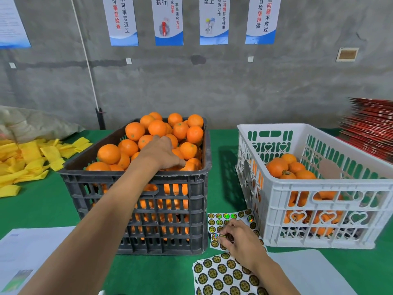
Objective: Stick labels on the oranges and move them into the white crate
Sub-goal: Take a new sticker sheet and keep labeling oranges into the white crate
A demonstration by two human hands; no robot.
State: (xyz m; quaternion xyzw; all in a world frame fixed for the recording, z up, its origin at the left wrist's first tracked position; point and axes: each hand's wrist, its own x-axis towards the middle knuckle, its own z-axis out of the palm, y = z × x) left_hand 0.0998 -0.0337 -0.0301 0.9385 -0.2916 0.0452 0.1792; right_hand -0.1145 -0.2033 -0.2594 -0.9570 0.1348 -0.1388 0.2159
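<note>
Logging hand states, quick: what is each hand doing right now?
Left hand: reaching into the black crate, fingers over an orange; a grip cannot be told.
Right hand: pinching a label on the sticker sheet.

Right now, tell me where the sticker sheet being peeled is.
The sticker sheet lies on the green table, between the black crate and white crate, under the right hand.

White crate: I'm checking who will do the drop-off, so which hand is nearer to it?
Right. The right hand picks at the sticker sheet beside the white crate; the left hand reaches into the black crate.
</note>
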